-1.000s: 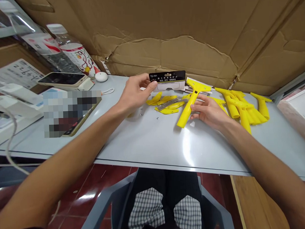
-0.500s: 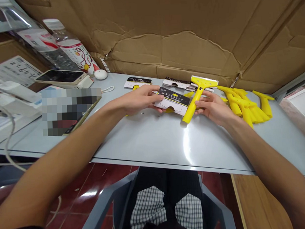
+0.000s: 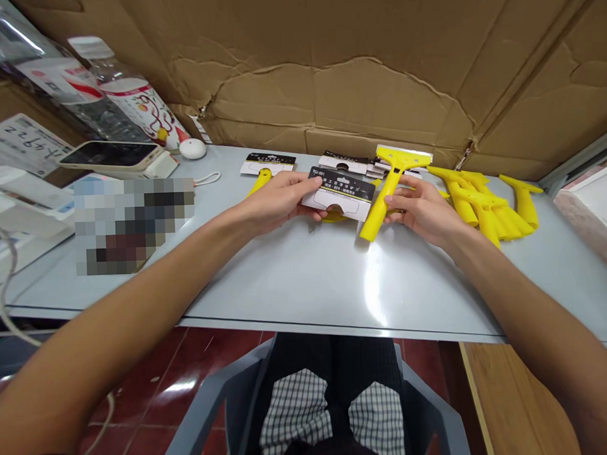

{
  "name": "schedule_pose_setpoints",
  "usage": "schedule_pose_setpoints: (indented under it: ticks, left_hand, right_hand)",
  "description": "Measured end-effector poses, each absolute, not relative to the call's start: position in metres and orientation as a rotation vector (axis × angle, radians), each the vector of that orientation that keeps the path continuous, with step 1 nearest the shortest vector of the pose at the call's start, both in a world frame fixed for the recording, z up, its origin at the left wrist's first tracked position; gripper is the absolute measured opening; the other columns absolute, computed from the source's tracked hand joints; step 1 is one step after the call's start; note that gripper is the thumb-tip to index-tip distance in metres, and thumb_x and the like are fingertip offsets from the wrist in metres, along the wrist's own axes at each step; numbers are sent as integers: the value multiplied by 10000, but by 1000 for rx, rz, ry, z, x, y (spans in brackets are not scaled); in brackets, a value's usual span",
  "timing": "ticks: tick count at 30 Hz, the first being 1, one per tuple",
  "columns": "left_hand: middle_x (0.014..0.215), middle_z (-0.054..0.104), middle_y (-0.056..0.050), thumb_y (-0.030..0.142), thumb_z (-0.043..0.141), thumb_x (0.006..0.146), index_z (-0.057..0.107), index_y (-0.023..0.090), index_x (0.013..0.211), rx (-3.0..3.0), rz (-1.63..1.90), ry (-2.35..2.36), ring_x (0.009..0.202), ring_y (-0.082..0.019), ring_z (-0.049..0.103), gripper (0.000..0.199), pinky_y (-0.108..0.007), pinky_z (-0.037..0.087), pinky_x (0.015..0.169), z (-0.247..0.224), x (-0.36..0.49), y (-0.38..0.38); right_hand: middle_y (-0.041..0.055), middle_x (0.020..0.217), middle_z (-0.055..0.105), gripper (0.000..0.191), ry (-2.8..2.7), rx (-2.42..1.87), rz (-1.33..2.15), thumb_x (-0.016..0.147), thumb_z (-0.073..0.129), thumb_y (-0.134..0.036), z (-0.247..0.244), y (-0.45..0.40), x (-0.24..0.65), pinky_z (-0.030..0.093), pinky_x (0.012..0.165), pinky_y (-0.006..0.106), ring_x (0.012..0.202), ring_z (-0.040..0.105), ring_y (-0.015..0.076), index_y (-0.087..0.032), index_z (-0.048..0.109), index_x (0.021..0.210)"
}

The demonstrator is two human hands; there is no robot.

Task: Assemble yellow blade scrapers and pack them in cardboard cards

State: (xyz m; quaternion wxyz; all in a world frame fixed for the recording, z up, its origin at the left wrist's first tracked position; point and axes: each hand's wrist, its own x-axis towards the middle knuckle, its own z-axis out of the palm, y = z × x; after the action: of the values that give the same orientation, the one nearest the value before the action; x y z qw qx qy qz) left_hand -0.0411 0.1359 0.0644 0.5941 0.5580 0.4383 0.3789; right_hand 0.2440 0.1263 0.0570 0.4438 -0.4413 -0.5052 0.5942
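My left hand grips a black-and-white printed card pack by its left end, thumb on the front face. A yellow scraper with a wide blade head is in my right hand, its handle slanting down toward me. The scraper's handle overlaps the right end of the card pack; I cannot tell whether they touch. Behind the hands, another card pack lies at the back left with a yellow handle before it, and further packs lie behind the held one.
A pile of yellow scraper handles lies on the right of the grey table. On the left are a phone, a drink bottle, a white round object and a blurred-out item. Cardboard stands along the back.
The view has shifted slightly. The card pack's face has tilted a little upward in my left hand, while my right hand keeps the scraper in nearly the same position.
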Motion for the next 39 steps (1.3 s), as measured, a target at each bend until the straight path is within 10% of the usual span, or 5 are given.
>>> schedule_pose_setpoints:
  ticks: [18,31,39]
  left_hand:
    - [908,781,-190,269,664,956,764,125,817,1295,843,965,786,-276,759,224,-443,610,755,68,-39,133]
    - [1101,816,-200,270,670,983,769,115,869,1119,868,930,981,-281,777,216,-481,647,950,47,-13,116]
    - [834,766,-114,346,684,964,739,166,725,1281,886,1058,839,-256,718,304,-406,596,829,52,-7,103]
  right_hand:
    - [12,1021,683,451,-1094,-1042,1047,747,900,-338,60,142,263,653,809,450,1039,724,261,-329,514,980]
    - [-5,866,710,325,-1127,-1029,1396,776,877,-290,59,120,233,565,751,369,873,713,211,-292,593,934]
    - [-6,798,666,303,-1141,-1159,1361,825,877,-399,64,119,234,528,719,352,841,678,207,-267,605,819]
